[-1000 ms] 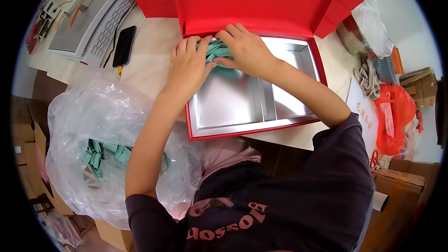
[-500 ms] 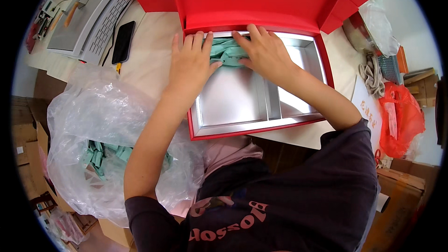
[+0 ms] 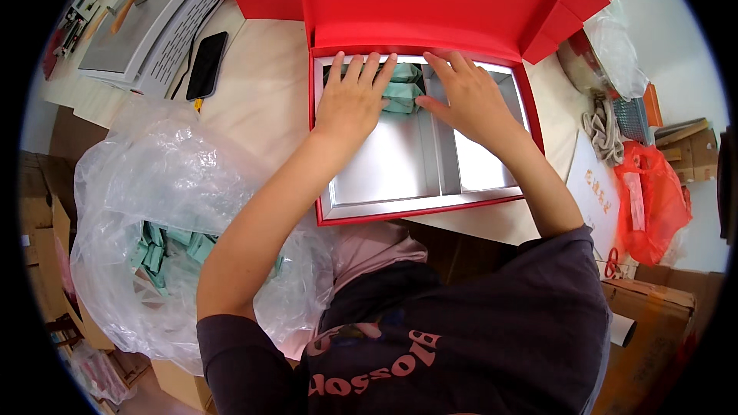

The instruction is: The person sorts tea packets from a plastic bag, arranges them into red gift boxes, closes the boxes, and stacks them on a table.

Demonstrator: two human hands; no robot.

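An open red box holds a silver insert with a wide left compartment and a narrower right one. Mint-green packets lie along the back of the left compartment. My left hand rests over their left end, fingers stretched toward the back rim, partly hiding them. My right hand is at their right end over the divider, fingers spread, thumb touching or very near the packets.
A clear plastic bag with more green packets sits lower left. A phone and grey metal appliance are upper left. Red boxes stand behind; a red bag, white bag and basket are right, cardboard cartons below.
My hands have moved apart, both shifting right. Their fingers have straightened and more of the green packets shows between them, lying flatter in the compartment.
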